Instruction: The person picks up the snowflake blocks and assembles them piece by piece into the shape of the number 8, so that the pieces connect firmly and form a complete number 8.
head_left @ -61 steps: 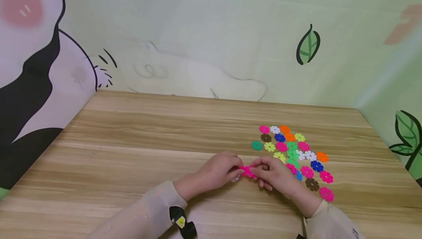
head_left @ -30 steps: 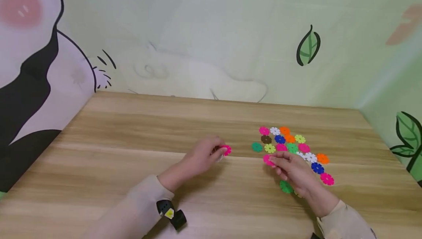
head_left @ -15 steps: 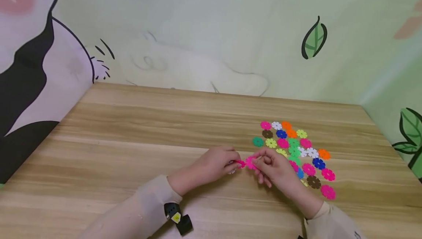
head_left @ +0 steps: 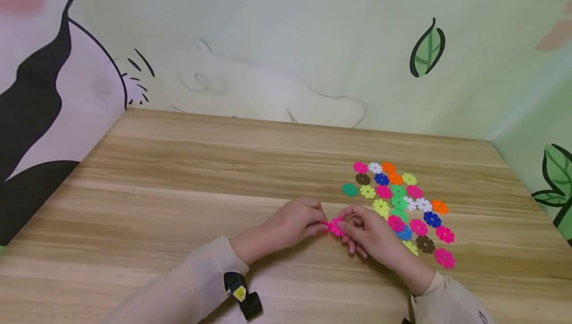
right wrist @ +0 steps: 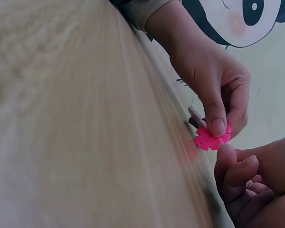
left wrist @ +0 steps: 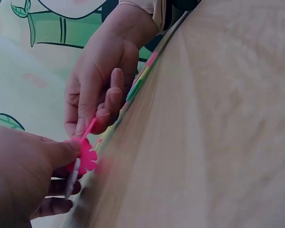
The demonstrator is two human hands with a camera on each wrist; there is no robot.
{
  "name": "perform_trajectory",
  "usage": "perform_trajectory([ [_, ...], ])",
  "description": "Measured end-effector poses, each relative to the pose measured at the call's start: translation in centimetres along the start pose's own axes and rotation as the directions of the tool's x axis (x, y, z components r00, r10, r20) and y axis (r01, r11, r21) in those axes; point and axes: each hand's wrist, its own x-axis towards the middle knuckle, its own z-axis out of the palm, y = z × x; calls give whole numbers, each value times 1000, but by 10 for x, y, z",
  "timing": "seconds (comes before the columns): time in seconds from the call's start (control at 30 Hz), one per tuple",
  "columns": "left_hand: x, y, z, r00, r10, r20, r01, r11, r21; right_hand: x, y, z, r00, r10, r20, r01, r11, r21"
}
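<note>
In the head view my left hand (head_left: 292, 222) pinches a pink notched snowflake disc (right wrist: 209, 141), which shows flat in the right wrist view. A whitish disc (left wrist: 72, 179) stands edge-on against that pink one in the left wrist view. My right hand (head_left: 368, 232) pinches a second pink snowflake disc (head_left: 337, 227) between thumb and forefinger. In the left wrist view this second disc (left wrist: 89, 128) is nearly edge-on, set crosswise to the first. The two pink discs touch at their rims; fingertips hide whether their notches interlock.
Several loose snowflake discs lie on the wooden table (head_left: 178, 165) beyond and right of my right hand, among them an orange disc (head_left: 440, 207), a brown disc (head_left: 425, 244) and a teal disc (head_left: 350, 190). A painted wall (head_left: 268, 40) borders the table's back.
A second ago my hands were apart, each with a pink disc. They came together, with a small gap left half a second ago; now the discs meet.
</note>
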Motion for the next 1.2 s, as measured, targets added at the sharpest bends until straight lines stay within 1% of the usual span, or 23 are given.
perform_trajectory([
  [0.23,-2,2,4,999,21,-45,-20,999,38,0,-1,4,1000,12,-8,-12,999,37],
  [0.3,-2,2,3,998,24,-50,-22,999,38,1,-1,4,1000,7,-5,-7,1000,31],
  [0.37,-1,2,3,999,16,-39,-15,1000,28,1,-1,3,1000,4,-2,-4,1000,23],
  [0.43,0,3,3,1000,-8,-11,8,1000,12,1,0,2,1000,8,-1,-8,1000,15],
  [0.5,2,3,1,998,-58,27,58,998,-15,1,1,1,1000,17,-4,-17,1000,15],
  [0.57,3,4,-1,993,-104,62,106,994,-36,1,2,1,1000,29,-6,-29,999,24],
  [0.67,3,4,-4,987,-134,91,140,989,-55,1,3,1,999,39,-4,-39,998,46],
  [0.73,3,4,-5,987,-128,100,135,988,-70,1,3,1,999,41,-1,-40,997,63],
  [0.83,2,4,-6,989,-117,92,126,987,-98,2,3,1,999,40,7,-40,996,78],
  [0.97,-1,2,-4,995,-91,45,95,990,-103,2,4,-1,1000,26,16,-27,997,70],
  [1.07,-1,1,-4,998,-54,8,55,994,-93,2,3,-3,1000,10,21,-11,998,64],
  [1.2,-1,0,-2,1000,-10,-28,8,997,-80,1,2,-2,1000,1,14,-2,996,86],
])
